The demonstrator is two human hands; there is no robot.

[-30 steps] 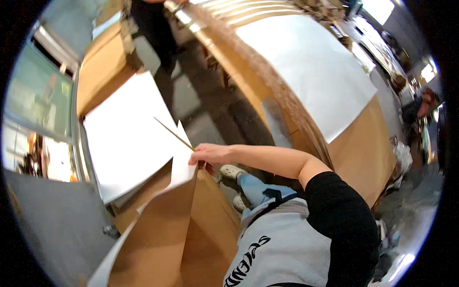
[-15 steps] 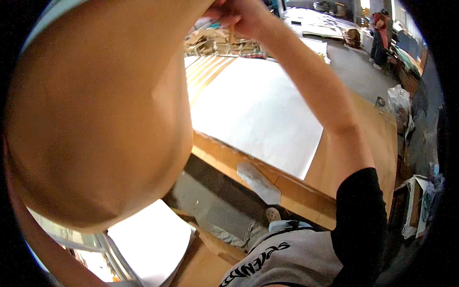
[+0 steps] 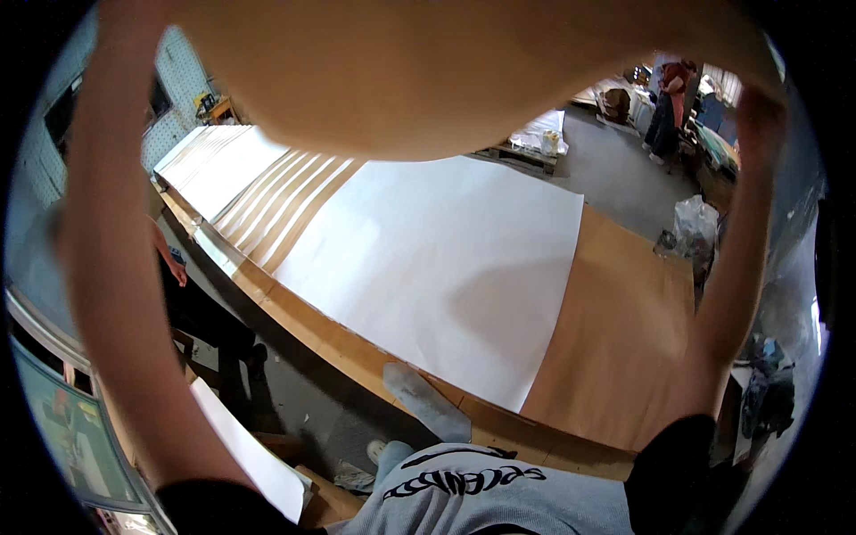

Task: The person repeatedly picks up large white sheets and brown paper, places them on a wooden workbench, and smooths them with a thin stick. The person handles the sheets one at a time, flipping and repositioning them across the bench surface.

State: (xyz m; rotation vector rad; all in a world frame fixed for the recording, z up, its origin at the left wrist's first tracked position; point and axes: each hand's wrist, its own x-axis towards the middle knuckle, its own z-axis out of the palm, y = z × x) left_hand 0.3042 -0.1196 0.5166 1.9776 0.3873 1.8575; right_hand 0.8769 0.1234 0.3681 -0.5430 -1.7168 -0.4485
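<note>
A large brown sheet (image 3: 401,80), seemingly paper, hangs raised across the top of the view, its lower edge sagging in a curve. My right hand (image 3: 761,116), blurred, is closed on the sheet's right end. My left arm reaches up at the left, and my left hand (image 3: 134,11) is at the upper rim beside the sheet's left end; its fingers are hidden. Below lies a big white sheet (image 3: 401,241) on the long table, over a brown sheet (image 3: 615,330) that shows to its right. Further left, white sheets (image 3: 285,201) are fanned out with brown strips between them.
A wooden table edge (image 3: 330,339) runs in front of me, with a grey flat piece (image 3: 423,401) at it. At the left stands another person (image 3: 201,303); a second person (image 3: 670,107) is far right. A plastic bag (image 3: 695,223) sits beyond the table's right end.
The brown sheet has moved from the left side to overhead, spreading across the top. My left arm has come up at the left; my right hand has swung out to the right.
</note>
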